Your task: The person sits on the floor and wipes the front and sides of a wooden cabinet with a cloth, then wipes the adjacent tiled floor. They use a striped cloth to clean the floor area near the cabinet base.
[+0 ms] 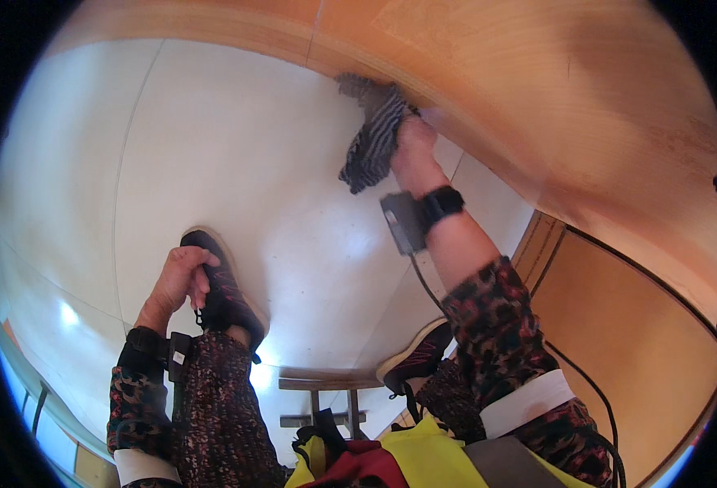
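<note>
Right grip (414,134) on striped cloth (372,138)

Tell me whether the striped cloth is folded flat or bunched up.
Bunched up. The right hand presses the striped cloth against the wooden panel, and its loose end hangs down crumpled.

A pale, glossy floor (212,146) of large tiles with thin seams carries two dark sneakers, one (224,285) near the middle and the other (415,358) toward the right, plus a small wooden stool (326,382) between them.
</note>
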The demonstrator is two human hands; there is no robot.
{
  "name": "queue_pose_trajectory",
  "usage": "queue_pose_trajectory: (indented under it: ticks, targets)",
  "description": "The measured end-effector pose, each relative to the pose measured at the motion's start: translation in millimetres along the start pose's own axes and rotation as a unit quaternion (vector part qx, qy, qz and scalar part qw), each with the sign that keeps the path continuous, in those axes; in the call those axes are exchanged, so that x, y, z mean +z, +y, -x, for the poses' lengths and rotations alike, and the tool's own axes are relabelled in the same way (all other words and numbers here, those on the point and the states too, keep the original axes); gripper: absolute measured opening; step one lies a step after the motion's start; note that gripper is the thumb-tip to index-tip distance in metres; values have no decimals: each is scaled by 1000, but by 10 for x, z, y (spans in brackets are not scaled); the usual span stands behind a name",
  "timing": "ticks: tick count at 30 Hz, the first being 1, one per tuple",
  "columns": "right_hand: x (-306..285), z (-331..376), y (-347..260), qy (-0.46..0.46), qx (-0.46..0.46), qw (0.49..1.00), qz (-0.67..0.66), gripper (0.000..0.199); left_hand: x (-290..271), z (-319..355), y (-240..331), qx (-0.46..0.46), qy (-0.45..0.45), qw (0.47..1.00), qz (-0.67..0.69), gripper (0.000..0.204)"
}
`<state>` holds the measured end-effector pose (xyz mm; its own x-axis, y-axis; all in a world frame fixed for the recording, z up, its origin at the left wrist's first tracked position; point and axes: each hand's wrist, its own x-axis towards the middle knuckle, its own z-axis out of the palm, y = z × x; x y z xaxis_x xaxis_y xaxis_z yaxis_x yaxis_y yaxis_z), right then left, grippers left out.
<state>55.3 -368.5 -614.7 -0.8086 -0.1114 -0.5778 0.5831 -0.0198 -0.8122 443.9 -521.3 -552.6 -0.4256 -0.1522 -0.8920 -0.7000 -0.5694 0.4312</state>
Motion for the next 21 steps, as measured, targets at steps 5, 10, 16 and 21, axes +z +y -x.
queue_pose_trajectory:
  ticks: [5, 10, 16, 21]
  targets:
    - [-111, -93, -29, 83, -56, 981, 168, 34, 1, -6, 21, -12, 1, 1000, -14, 32]
    - [-402, 49, -325, -98, -72, 992, 45, 36, -11, 0, -7, -1, -8, 1000, -9, 33]
    - [56, -175, 119, 35, -59, 990, 123, 47, -6, 2, -20, -5, 9, 1000, -13, 33]
    - [-362, -171, -206, -72, -50, 994, 72, 42, -8, -2, 11, -1, -12, 1000, 0, 34]
